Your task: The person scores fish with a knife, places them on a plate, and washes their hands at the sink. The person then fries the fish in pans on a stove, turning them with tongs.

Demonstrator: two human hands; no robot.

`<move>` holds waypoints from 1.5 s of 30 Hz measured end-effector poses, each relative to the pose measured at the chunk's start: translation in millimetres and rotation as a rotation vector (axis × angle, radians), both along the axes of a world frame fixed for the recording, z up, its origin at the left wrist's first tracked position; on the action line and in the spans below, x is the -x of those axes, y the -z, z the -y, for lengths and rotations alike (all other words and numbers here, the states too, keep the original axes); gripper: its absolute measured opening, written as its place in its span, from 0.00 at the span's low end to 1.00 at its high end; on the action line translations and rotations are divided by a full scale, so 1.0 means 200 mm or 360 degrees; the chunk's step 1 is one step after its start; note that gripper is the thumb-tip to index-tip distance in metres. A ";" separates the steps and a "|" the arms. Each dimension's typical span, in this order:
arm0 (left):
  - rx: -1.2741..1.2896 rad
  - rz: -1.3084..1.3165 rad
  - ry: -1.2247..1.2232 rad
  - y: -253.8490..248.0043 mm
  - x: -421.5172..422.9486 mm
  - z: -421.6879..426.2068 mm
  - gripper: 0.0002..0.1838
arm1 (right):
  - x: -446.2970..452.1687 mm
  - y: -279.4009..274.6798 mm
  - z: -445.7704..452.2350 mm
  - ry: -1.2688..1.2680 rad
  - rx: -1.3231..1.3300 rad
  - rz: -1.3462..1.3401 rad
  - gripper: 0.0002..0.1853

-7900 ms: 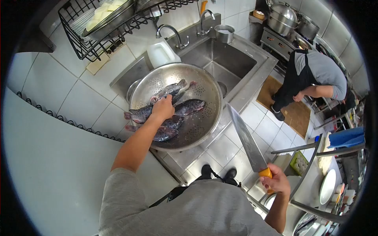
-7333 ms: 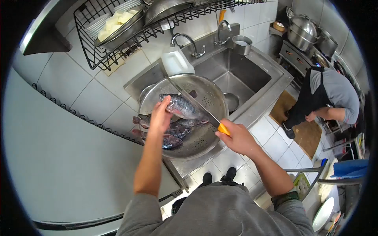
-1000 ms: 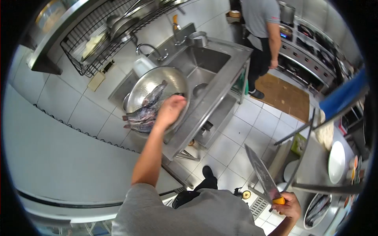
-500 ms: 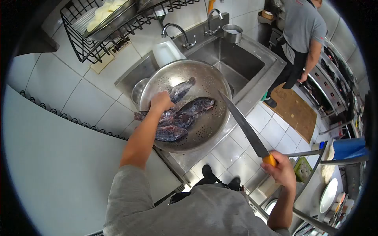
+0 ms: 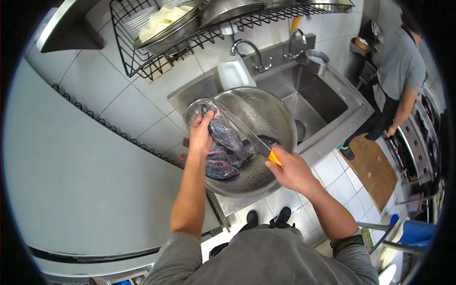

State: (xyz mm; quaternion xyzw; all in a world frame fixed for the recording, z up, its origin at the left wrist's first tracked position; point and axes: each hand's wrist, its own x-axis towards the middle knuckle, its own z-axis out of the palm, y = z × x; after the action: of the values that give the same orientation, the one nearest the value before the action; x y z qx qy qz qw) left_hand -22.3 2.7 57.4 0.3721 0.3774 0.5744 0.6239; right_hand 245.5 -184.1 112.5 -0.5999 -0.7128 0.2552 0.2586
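Observation:
My left hand (image 5: pixel 201 135) is closed around a dark, scaly fish (image 5: pixel 224 134) near its head, holding it up over a large metal colander (image 5: pixel 274 107). My right hand (image 5: pixel 295 172) grips a knife (image 5: pixel 275 158) by its yellow handle. The long blade slants up and left along the held fish, its tip close to the head; whether it touches the fish I cannot tell. Beneath lie several more fish, among them a whole fish (image 5: pixel 221 169) with a reddish belly. The held fish, the blade and my left hand partly cover them.
The colander rests over a steel sink unit; an open basin (image 5: pixel 311 102) lies to its right. Behind stand a white plastic jug (image 5: pixel 235 73), two faucets and a metal pot (image 5: pixel 317 61). A wire rack (image 5: pixel 185 47) hangs above. A person (image 5: pixel 396 80) stands at right near the stove.
My left hand has lifted a fish from the pile. My right hand has brought the knife leftward from outside the colander to the fish. The view has shifted, too.

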 end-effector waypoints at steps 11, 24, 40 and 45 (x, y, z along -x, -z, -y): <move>0.0238 0.1404 0.0051 -0.06 -0.24 0.20 0.26 | 0.10 -0.02 -0.10 -0.0225 -0.0080 0.0147 0.16; 0.0230 0.1447 0.0288 -0.09 -0.24 0.20 0.28 | 0.19 -0.13 -0.17 -0.0305 -0.0157 0.0197 0.14; 0.0398 0.1287 0.0037 0.03 -0.22 0.11 0.20 | 0.22 -0.13 -0.11 -0.0245 0.0085 0.0200 0.15; 0.0392 0.1428 0.0022 -0.04 -0.19 0.11 0.22 | 0.18 -0.09 -0.02 -0.0251 0.0127 0.0142 0.17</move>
State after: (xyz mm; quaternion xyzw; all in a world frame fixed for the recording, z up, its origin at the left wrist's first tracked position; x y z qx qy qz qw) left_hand 14.8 -19.6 65.3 0.0126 0.1332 0.6254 0.7687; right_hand 209.7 -179.9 130.4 -0.5626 -0.7579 0.2758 0.1815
